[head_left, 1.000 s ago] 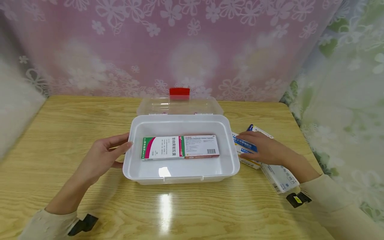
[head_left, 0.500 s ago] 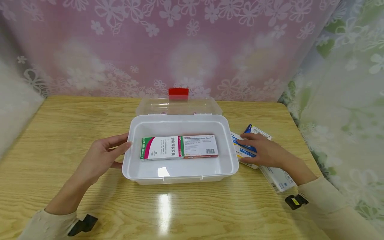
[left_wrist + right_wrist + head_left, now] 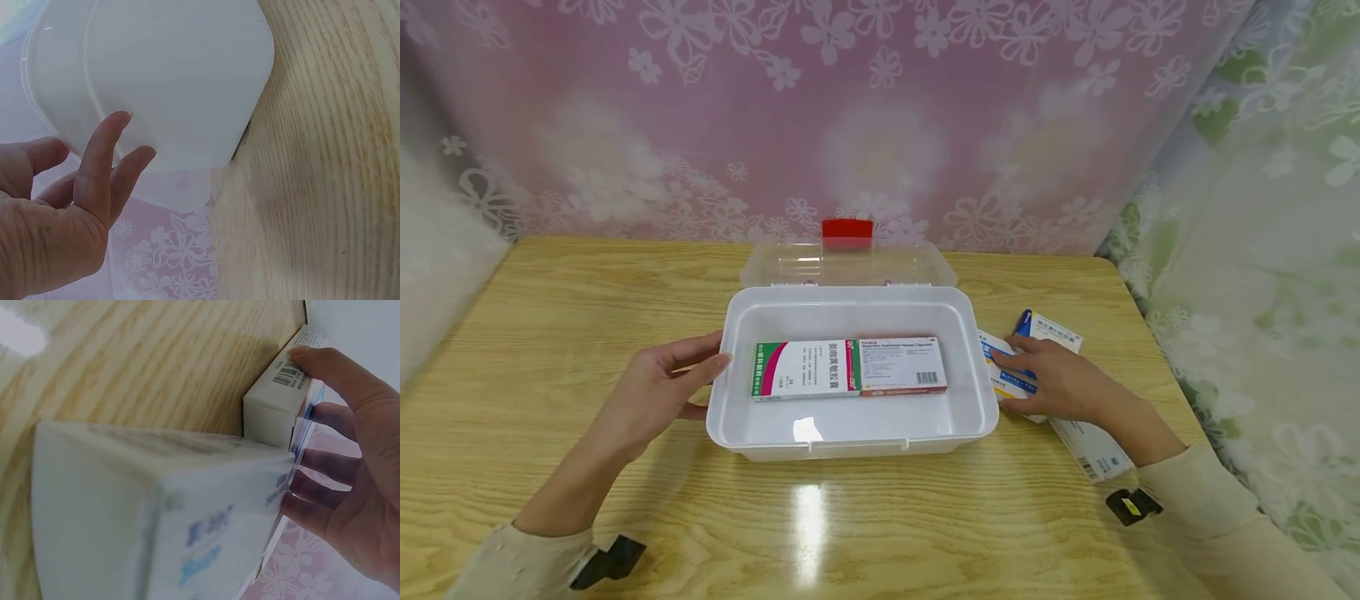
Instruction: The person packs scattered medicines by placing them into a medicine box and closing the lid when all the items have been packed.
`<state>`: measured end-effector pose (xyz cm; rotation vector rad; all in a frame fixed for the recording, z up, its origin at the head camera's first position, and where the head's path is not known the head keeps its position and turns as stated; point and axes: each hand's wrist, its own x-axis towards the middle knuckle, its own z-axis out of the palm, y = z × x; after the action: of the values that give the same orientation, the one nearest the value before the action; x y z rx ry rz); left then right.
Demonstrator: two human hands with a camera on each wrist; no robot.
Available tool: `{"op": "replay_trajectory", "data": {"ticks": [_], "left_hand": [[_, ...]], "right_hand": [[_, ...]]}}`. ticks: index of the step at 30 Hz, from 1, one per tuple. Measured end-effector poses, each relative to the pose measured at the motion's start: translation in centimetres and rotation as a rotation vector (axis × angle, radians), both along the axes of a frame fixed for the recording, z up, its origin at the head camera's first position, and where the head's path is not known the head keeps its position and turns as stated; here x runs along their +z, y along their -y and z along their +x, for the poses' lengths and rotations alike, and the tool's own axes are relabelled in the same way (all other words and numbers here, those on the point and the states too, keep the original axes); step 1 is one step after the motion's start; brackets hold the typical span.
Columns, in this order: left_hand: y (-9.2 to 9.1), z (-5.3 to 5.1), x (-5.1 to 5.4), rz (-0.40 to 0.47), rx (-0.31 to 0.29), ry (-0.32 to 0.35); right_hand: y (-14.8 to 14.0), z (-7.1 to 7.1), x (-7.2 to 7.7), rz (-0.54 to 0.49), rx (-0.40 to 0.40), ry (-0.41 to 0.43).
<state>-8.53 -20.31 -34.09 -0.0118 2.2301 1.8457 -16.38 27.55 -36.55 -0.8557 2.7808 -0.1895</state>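
A white plastic storage box (image 3: 850, 425) stands in the middle of the table, its clear lid (image 3: 782, 262) swung back. Two medicine boxes lie end to end inside: a white, green and pink one (image 3: 805, 371) and a white and brown one (image 3: 901, 367). My left hand (image 3: 662, 387) holds the storage box at its left rim, thumb at the rim and fingertips against the outer wall. To the right, my right hand (image 3: 1060, 379) grips a blue and white medicine box (image 3: 996, 354). In the right wrist view, its thumb presses the barcode side and the fingers reach across the far side.
Beyond the right hand lies a blue-edged medicine box (image 3: 1054, 329). Below the hand is another white medicine box (image 3: 1096, 450), large in the right wrist view. The wooden table (image 3: 587, 292) meets a pink flowered curtain (image 3: 880, 125) at its back edge.
My right hand has shifted slightly on the blue and white medicine box, showing more of the blue-edged box behind it. The left hand and the storage box have stayed in place.
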Motion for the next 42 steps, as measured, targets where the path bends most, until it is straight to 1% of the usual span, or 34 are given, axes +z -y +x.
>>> {"op": "replay_trajectory", "data": {"ticks": [8, 20, 28, 31, 35, 42], "left_hand": [[-0.2, 0.0, 0.1, 0.005, 0.000, 0.006], [0.0, 0.0, 0.2, 0.008, 0.006, 0.009], [-0.2, 0.0, 0.0, 0.012, 0.015, 0.004], [-0.3, 0.0, 0.0, 0.019, 0.015, 0.005], [-0.3, 0.0, -0.1, 0.017, 0.019, 0.003], [-0.2, 0.1, -0.1, 0.004, 0.023, 0.002]], "right_hand": [[0.0, 0.1, 0.0, -0.005, 0.017, -0.016], [0.2, 0.2, 0.0, -0.027, 0.010, -0.027], [0.0, -0.1, 0.3, -0.005, 0.002, 0.002], [-0.2, -0.2, 0.7, 0.018, -0.031, 0.020], [-0.6, -0.3, 1.7, 0.022, -0.071, 0.033], [-1.2, -0.4, 3.7, -0.026, -0.072, 0.019]]}}
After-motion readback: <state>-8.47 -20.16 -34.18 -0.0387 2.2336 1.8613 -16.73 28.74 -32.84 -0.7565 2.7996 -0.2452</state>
